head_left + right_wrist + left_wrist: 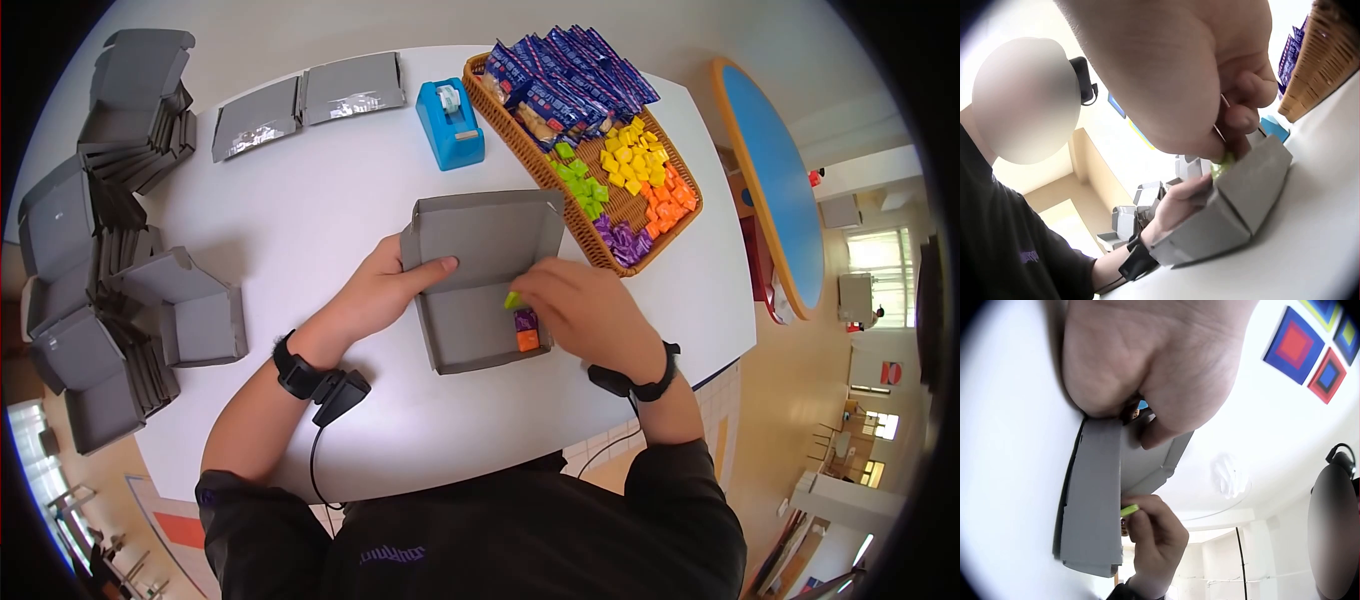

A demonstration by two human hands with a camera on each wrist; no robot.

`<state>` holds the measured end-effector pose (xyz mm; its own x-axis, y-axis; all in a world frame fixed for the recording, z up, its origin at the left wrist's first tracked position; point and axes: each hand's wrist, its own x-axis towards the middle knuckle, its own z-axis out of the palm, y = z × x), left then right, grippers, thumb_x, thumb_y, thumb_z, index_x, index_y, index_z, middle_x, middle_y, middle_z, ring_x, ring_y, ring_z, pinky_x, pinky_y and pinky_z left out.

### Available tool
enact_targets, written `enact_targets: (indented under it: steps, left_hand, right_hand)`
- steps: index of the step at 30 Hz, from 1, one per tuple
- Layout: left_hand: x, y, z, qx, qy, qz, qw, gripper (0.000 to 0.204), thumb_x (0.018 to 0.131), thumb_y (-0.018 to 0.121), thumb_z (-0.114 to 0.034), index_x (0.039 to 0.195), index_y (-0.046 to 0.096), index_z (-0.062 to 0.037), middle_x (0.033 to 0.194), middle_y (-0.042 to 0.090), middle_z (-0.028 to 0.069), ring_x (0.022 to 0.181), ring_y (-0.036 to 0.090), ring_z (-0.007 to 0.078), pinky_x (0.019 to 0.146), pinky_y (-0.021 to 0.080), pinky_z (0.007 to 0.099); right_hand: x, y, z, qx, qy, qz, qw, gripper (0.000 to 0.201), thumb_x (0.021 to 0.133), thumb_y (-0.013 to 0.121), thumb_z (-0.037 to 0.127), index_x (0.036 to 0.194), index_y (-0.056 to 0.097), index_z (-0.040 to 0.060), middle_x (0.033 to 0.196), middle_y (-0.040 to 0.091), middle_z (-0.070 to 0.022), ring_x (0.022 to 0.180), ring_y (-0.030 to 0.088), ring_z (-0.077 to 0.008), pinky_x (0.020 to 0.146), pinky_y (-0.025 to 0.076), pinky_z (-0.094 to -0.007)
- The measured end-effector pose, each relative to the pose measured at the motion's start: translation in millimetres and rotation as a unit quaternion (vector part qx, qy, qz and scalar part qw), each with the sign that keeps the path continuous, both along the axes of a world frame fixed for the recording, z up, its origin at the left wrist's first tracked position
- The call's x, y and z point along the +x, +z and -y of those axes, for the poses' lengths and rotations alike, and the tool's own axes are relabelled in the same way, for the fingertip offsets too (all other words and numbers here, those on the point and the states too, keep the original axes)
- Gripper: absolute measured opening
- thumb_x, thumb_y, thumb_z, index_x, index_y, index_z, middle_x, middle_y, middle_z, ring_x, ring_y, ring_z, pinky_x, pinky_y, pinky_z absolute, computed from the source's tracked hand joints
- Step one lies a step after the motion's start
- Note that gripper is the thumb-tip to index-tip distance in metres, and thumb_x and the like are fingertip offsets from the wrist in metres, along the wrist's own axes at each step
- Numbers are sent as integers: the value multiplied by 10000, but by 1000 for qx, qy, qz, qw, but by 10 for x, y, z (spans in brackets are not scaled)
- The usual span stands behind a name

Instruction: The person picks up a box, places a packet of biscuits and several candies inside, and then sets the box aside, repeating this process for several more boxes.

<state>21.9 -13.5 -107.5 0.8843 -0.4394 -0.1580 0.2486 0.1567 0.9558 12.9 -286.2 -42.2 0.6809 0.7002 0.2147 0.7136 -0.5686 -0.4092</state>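
A grey cardboard box (pixel 470 335) lies on the table with its lid (pixel 485 235) raised at the back. My left hand (pixel 385 290) grips the box's left side near the lid fold, thumb inside and the other fingers hidden behind. Over the right part of the box, my right hand (pixel 585 305) pinches a small green wrapped candy (pixel 513 300) between thumb and fingertips. Beneath it, along the box's right wall, sit a purple candy (pixel 525 320) and an orange candy (pixel 527 341). The green candy (pixel 1129 510) also shows in the left wrist view, above the box wall.
A wicker basket (pixel 520 120) at the back right holds blue snack packets (pixel 570 75) and yellow, green, orange and purple candies. A blue tape dispenser (pixel 452 130) stands behind the box. Two closed grey boxes (pixel 352 85) lie at the back; stacks of open boxes (pixel 100 370) fill the left.
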Motion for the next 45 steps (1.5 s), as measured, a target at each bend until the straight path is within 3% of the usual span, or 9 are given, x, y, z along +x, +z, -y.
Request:
enact_targets:
  steps: [5, 11, 17, 20, 24, 26, 32, 38, 45]
  left_hand:
    - [-4, 30, -8, 7, -6, 2, 1000, 374, 1070, 622, -166, 1389, 613, 28, 1293, 704, 72, 1191, 629, 149, 1054, 483, 323]
    - [3, 18, 7, 10, 0, -9, 1000, 374, 1065, 627, -171, 1378, 618, 33, 1288, 707, 80, 1187, 633, 154, 1056, 481, 324]
    - [-2, 23, 6, 5, 0, -3, 1000, 379, 1062, 629, -172, 1379, 618, 35, 1281, 709, 84, 1188, 634, 158, 1059, 481, 324]
    - [0, 22, 6, 9, 1, -1, 1000, 379, 1062, 629, -172, 1380, 616, 35, 1281, 709, 83, 1187, 634, 157, 1059, 480, 324]
    - [-5, 61, 2, 15, -4, 1, 1000, 385, 1064, 626, -173, 1387, 607, 35, 1283, 707, 85, 1185, 633, 158, 1057, 480, 326]
    - [2, 45, -2, 11, -5, 6, 1000, 389, 1064, 625, -174, 1393, 601, 33, 1283, 706, 86, 1184, 633, 159, 1056, 481, 328]
    - [8, 20, -6, 9, -10, 10, 1000, 400, 1062, 629, -174, 1406, 592, 27, 1289, 701, 89, 1183, 630, 164, 1054, 481, 332]
    - [0, 9, 3, 5, 1, -6, 1000, 388, 1058, 634, -166, 1387, 604, 37, 1290, 700, 91, 1189, 627, 164, 1045, 487, 329]
    - [7, -43, 1, -15, 2, -6, 1000, 390, 1059, 644, -170, 1387, 608, 38, 1289, 700, 87, 1190, 625, 162, 1047, 487, 328]
  right_hand:
    - [215, 258, 245, 88, -217, -20, 972, 134, 993, 644, 55, 1097, 710, 2, 896, 697, -113, 733, 672, -242, 681, 523, -326]
    - [652, -109, 691, 113, -320, -32, 940, 147, 984, 677, 59, 1101, 719, -20, 856, 714, -124, 727, 671, -215, 712, 532, -314]
    - [619, -147, 605, 91, -306, -16, 948, 195, 956, 707, 47, 1145, 736, 7, 862, 724, -108, 742, 679, -205, 731, 539, -299]
    - [577, -46, 551, 89, -288, 71, 951, 216, 934, 733, 48, 1149, 742, 21, 849, 712, -96, 699, 649, -191, 702, 531, -297]
    - [494, 89, 507, 94, -269, 48, 957, 206, 889, 793, 73, 1090, 756, 45, 797, 669, -77, 648, 597, -168, 633, 494, -295]
    - [347, 207, 416, 79, -236, -12, 968, 199, 865, 823, 91, 1051, 761, 56, 770, 645, -66, 632, 575, -157, 601, 471, -298]
    - [51, 211, 199, -15, 22, -128, 991, 191, 820, 859, 141, 972, 766, 71, 761, 617, -37, 621, 591, -172, 577, 466, -316]
    - [-23, 45, 119, -63, 27, -85, 994, 270, 797, 834, 131, 1049, 745, 91, 844, 628, -50, 820, 653, -259, 707, 532, -373]
    - [-31, 94, 91, -20, 37, -118, 992, 186, 813, 810, 86, 966, 704, 90, 931, 636, -49, 893, 648, -264, 760, 535, -379]
